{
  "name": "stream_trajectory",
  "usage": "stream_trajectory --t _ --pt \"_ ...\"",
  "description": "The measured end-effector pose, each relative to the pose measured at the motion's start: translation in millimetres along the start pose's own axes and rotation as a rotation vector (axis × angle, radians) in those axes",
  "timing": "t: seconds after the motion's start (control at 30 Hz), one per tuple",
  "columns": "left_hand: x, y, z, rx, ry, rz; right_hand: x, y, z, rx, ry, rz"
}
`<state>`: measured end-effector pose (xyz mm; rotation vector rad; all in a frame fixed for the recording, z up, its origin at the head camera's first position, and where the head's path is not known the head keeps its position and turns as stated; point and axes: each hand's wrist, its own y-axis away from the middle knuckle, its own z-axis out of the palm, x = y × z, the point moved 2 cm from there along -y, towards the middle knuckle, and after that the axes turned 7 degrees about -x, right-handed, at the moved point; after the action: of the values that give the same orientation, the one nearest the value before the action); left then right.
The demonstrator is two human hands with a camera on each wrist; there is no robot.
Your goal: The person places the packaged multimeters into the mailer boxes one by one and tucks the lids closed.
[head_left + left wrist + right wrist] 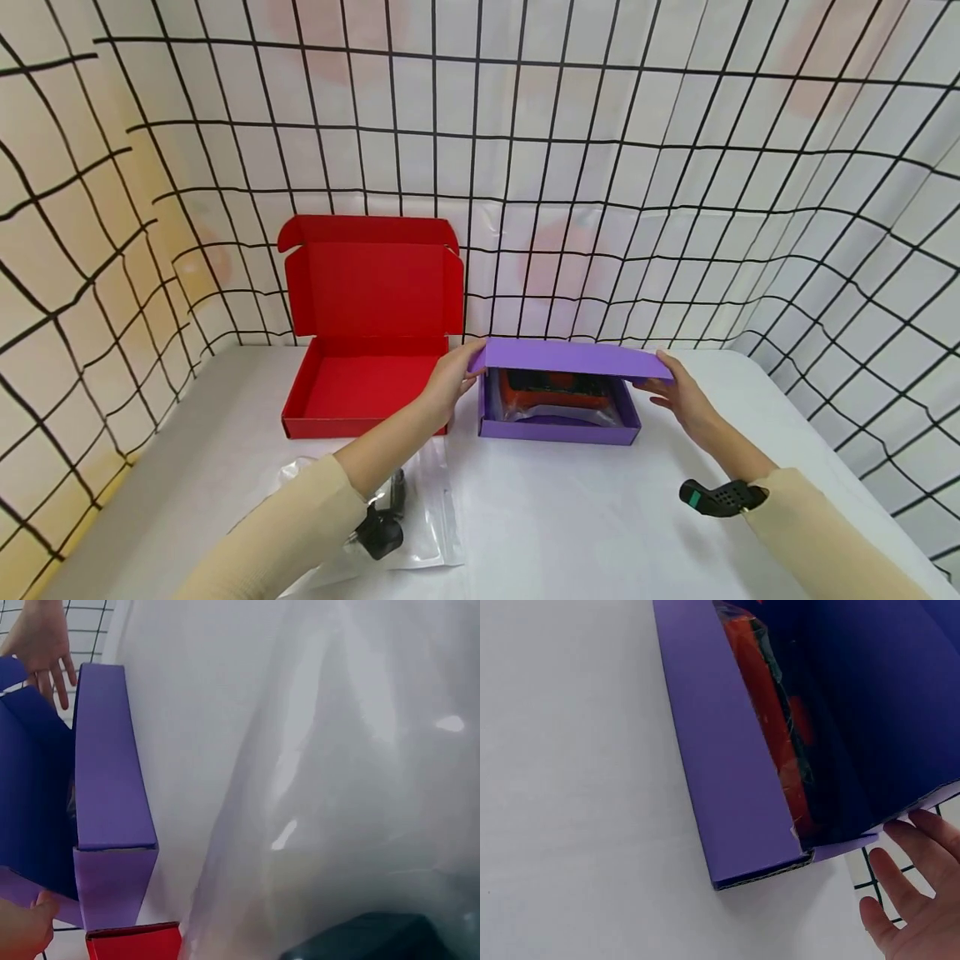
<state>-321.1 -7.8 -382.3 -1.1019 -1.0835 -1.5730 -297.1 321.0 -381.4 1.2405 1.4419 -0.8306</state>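
Nearest me on the white worktop [570,517], a clear plastic bag [438,533] holds a black object [381,535], partly behind the left sleeve [300,525]. Beyond, my left hand's [448,379] grip pinches the left end of a tilted purple lid [570,357]; my right hand's [688,398] fingers, apart, touch its right end. Below, the purple cardboard box [558,433] contains a clear-wrapped orange-and-black item [555,398]. An open red cardboard box [337,428] stands left; a black wire grid [474,133] rises behind.

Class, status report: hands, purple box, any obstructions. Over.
Left hand and right hand touching lid. Purple box partly open, packet inside. Nothing visibly in the way.
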Motion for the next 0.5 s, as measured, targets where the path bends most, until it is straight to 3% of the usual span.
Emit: stream_trajectory --t 0.1,0.27,0.5 --pt "-2.9 2.1 0.0 0.001 -0.038 0.008 2 0.9 0 0.007 0.020 0.003" --pt "-8.1 8.8 0.6 -0.006 -0.126 -0.012 8 3.3 -2 0.054 0.146 0.041" --pt "-14.7 15.4 -1.0 -0.018 -0.206 -0.032 14 9.7 2 0.045 0.306 0.042"
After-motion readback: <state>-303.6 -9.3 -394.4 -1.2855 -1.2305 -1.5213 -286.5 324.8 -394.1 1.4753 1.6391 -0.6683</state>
